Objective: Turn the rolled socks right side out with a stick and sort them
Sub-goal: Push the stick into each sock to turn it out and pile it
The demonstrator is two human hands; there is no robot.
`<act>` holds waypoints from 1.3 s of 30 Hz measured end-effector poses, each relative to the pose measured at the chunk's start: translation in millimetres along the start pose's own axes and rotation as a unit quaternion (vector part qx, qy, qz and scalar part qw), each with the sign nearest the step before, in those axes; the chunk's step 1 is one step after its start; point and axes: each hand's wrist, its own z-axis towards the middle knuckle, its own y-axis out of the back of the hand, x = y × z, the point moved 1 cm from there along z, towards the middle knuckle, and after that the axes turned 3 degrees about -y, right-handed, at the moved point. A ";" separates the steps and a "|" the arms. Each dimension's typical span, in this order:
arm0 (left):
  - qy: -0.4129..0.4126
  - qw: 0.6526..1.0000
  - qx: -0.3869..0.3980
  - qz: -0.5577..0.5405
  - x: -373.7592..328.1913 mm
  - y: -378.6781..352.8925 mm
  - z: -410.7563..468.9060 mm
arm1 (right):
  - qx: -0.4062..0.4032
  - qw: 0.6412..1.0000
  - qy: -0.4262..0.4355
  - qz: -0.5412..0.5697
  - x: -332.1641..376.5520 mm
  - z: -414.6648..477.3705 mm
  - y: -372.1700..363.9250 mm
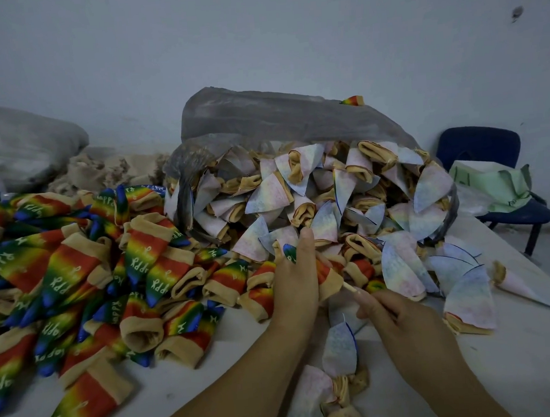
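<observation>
My left hand (296,281) grips a rainbow sock (327,278) with a tan cuff at the table's middle. A thin pale stick (351,288) pokes out of that cuff. My right hand (402,321) pinches the stick's near end, just right of the sock. Pale inside-out rolled socks (315,205) spill from a clear plastic bag (261,118) behind my hands. Several more pale ones (339,350) lie between my forearms. A pile of turned rainbow socks (92,270) with "Happy" lettering covers the table's left side.
The white table (538,369) shows bare on the right, with its edge running diagonally. A blue chair (490,147) with a green bag (493,183) on it stands at the right. Grey sacks (18,145) and beige cloth (102,171) sit at the back left.
</observation>
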 end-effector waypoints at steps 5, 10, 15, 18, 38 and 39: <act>-0.021 0.998 -0.054 0.009 -6.5 3.3 -4.6 | -0.024 0.998 0.032 -0.043 -5.8 -1.1 -0.7; -0.034 0.996 -0.078 0.014 -4.9 0.1 -4.9 | 0.020 0.999 0.027 -0.002 -5.6 -0.7 -9.4; 0.003 0.997 -0.077 -0.005 -7.2 -5.3 -4.7 | 0.019 0.996 -0.003 0.091 -1.2 -0.1 -12.2; 0.022 0.997 -0.058 -0.037 -6.0 -4.2 -4.1 | 0.037 0.991 -0.008 0.125 1.9 -0.7 -10.5; 0.078 0.971 0.182 -0.135 -2.9 -2.3 -2.1 | -0.019 0.989 -0.075 0.129 -16.3 7.3 -2.7; 0.067 0.977 0.164 -0.115 -1.7 -1.8 -2.8 | -0.019 0.991 -0.076 0.112 -17.2 7.4 -2.6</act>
